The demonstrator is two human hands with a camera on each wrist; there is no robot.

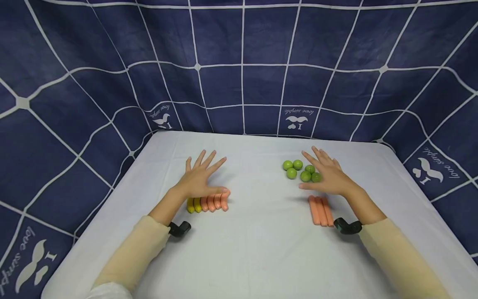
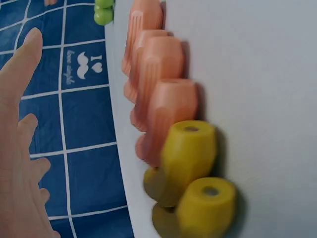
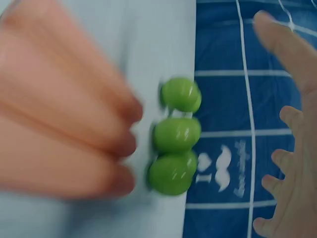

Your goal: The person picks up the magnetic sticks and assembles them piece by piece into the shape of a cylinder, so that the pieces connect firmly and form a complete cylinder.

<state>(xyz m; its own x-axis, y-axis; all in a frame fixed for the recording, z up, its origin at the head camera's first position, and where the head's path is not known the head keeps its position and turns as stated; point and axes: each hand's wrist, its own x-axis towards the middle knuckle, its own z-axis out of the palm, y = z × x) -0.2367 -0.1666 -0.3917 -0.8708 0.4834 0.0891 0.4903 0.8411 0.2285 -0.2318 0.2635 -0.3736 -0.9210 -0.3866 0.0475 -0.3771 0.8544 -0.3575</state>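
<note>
My left hand (image 1: 198, 179) is spread with straight fingers above a row of small curved pieces, its thumb overlapping their far ends in the head view. Two are yellow, banana-like pieces (image 2: 205, 210) with dark-tipped ends; several others are salmon-pink curved pieces (image 2: 166, 101). On the other side, my right hand (image 1: 330, 177) is also spread with nothing in its grasp. Its fingers and thumb frame several glossy green round fruits (image 1: 291, 173), resembling limes. Nearer its wrist, three orange-pink sausages (image 1: 319, 211) lie side by side, large and blurred in the right wrist view.
All of it lies on a table with a white cloth (image 1: 246, 249). A navy curtain with white grid lines (image 1: 261, 45) stands around the back and sides. Black wrist cameras sit under the left wrist (image 1: 180, 229) and the right wrist (image 1: 347, 226).
</note>
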